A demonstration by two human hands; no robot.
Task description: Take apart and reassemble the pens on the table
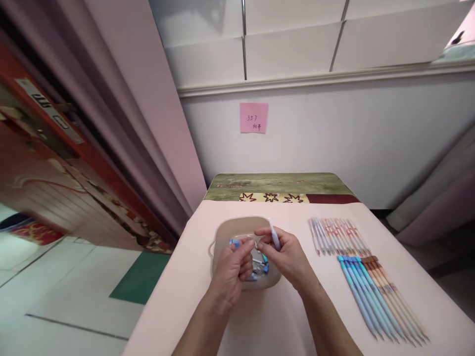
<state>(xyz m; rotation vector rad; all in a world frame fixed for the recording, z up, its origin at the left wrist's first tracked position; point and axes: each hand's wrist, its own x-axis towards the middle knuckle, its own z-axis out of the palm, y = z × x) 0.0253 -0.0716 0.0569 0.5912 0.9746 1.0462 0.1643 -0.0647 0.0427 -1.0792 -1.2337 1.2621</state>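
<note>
Both hands meet above a beige plastic basin (227, 228) that holds loose blue, white and clear pen parts (260, 264). My right hand (291, 254) is closed around a pale lavender pen piece (275, 238), which stands upright between its fingers with a thin white tip on top. My left hand (230, 269) is closed in a pinch. Its fingertips almost touch those of my right hand. A tiny shiny bit shows between the two thumbs, too small to name, and I cannot tell which hand grips it.
To the right, on the pink tabletop (178, 277), lies a row of clear pens with red print (339, 237). Nearer me are rows of blue pens (367, 296) and brown-topped tan pens (395, 299). A wall with a pink note (254, 118) rises behind the table.
</note>
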